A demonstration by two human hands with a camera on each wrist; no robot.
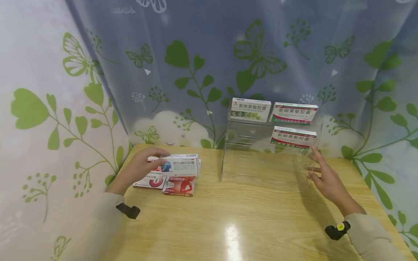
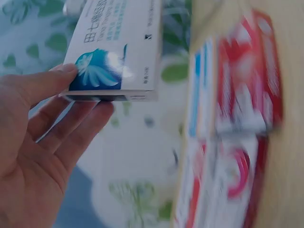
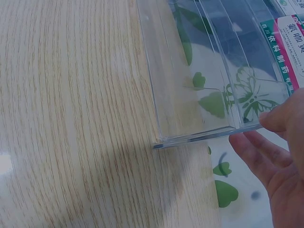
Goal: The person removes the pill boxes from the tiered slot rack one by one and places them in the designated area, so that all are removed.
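The left hand point(image 1: 138, 167) pinches a white-and-blue box point(image 1: 180, 166) above the stacked boxes point(image 1: 164, 182) on the bench point(image 1: 248, 214); the right hand point(image 1: 326, 177), fingers spread wide, touches the clear rack point(image 1: 261, 159).

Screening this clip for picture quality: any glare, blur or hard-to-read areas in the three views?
Head view: a bright glare patch on the wooden table, edges bowed by the wide lens. Left wrist view: the boxes on the table are smeared by motion blur; the white and blue box the left hand holds stays readable. Right wrist view: sharp, the clear acrylic rack faint.
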